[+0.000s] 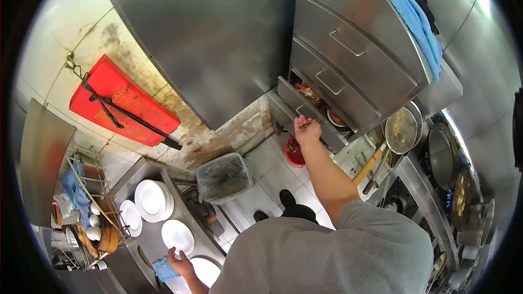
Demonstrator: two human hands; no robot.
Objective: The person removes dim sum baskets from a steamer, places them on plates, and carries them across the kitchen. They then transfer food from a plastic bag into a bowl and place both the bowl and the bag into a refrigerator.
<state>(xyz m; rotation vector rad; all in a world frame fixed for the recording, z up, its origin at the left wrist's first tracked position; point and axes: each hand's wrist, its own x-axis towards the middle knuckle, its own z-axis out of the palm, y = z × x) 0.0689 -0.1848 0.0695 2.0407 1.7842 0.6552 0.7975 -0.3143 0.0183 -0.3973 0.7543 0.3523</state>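
My right hand is at the front of the lowest pulled-out drawer, palm turned up and fingers curled at its handle. Part of that handle is hidden behind the hand. Food and a round container show inside the drawer. Over the steel counter at lower left, my left hand is open, fingers apart and holding nothing. Close to it are a white plate, a larger white plate and a folded blue cloth.
A stack of white plates stands on the counter. A grey bin and a red bucket are on the tiled floor. To the right are a strainer, a dark wok and a pan of food.
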